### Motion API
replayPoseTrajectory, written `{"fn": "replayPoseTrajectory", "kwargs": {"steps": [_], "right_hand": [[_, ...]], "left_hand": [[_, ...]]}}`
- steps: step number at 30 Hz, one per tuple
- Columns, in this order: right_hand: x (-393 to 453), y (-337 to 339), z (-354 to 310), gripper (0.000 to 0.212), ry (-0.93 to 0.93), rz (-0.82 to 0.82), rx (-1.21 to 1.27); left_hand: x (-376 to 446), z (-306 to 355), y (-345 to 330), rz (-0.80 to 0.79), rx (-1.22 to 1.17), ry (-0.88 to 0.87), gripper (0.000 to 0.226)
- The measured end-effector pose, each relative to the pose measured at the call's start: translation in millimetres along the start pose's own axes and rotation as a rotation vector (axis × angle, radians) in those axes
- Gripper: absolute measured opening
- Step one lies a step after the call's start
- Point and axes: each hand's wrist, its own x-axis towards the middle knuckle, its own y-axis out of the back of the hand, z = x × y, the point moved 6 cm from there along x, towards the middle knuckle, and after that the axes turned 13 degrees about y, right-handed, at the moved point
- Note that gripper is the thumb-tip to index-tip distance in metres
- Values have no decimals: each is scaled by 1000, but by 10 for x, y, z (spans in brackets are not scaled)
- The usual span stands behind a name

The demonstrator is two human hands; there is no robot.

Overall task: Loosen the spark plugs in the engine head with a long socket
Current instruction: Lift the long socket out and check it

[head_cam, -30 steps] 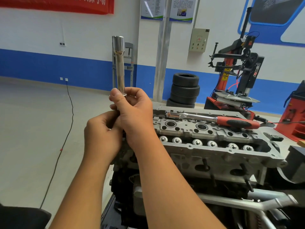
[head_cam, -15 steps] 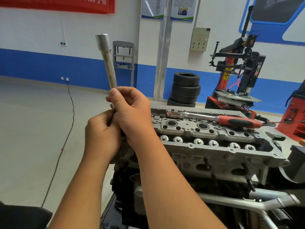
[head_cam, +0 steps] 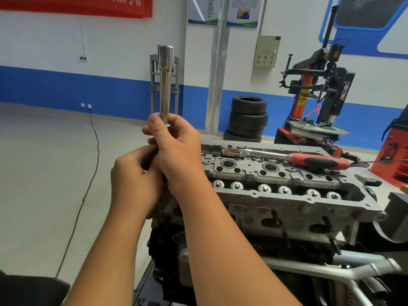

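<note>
The long socket (head_cam: 164, 85) was held upright above the left end of the engine head (head_cam: 276, 191), gripped at its lower end by the right hand (head_cam: 176, 149). The left hand (head_cam: 134, 182) was curled just below; what its fingers held could not be told. A ratchet (head_cam: 287, 156) lay on the head.
</note>
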Motion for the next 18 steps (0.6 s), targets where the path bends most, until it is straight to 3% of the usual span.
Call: {"fn": "replayPoseTrajectory", "kwargs": {"steps": [4, 7, 10, 14, 18], "right_hand": [[8, 3, 10, 5, -26, 26, 43], [5, -2, 10, 12, 7, 9, -6], [-6, -32, 2, 18, 50, -25, -70], [1, -22, 21, 8, 6, -1, -32], [4, -4, 23, 4, -16, 15, 41]], "left_hand": [[15, -54, 46, 97, -3, 60, 19], [-2, -68, 60, 146, 5, 99, 23], [-24, -47, 57, 126, -43, 89, 9], [-11, -43, 12, 20, -117, 66, 19], [3, -49, 41, 79, -71, 60, 20]]}}
